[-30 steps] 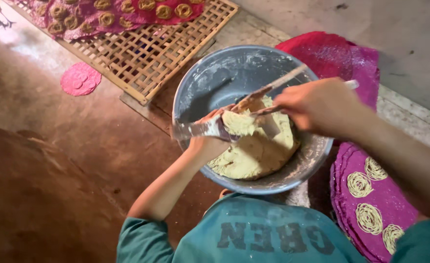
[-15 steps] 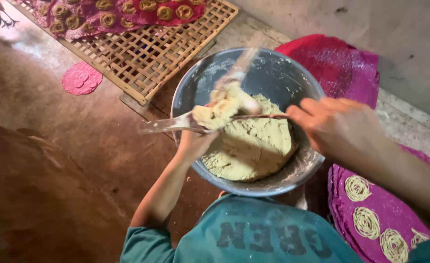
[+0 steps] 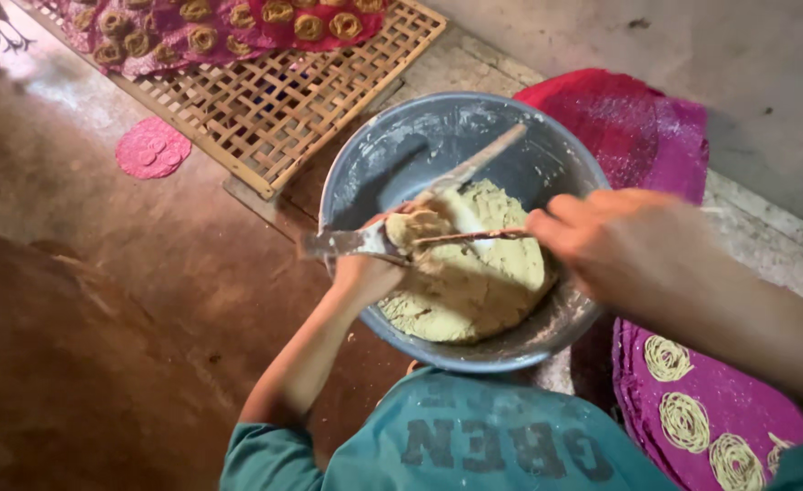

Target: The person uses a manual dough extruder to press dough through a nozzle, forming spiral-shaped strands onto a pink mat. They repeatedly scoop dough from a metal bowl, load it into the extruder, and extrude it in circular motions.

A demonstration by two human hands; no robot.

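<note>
My left hand [image 3: 363,275] grips a metal hand press [image 3: 340,243] over a big grey metal bowl [image 3: 358,164]. A lump of pale dough [image 3: 417,227] sits on the press, and one long handle [image 3: 479,162] sticks up to the right. My right hand [image 3: 622,247] holds a thin stick [image 3: 471,237] whose tip lies across that lump. A large mass of pale yellow-green dough [image 3: 474,286] fills the bowl's bottom.
A bamboo lattice tray [image 3: 279,100] lies beyond the bowl, with a pink cloth of dough spirals [image 3: 192,27] on its far part. A purple cloth [image 3: 765,409] with spirals is at the right, a red cloth [image 3: 629,127] behind the bowl, a small pink disc [image 3: 151,147] on the brown floor.
My right hand has drawn back to the right and a little lower, so the stick now lies flat across the lump. The press has tilted and shifted slightly in my left hand.
</note>
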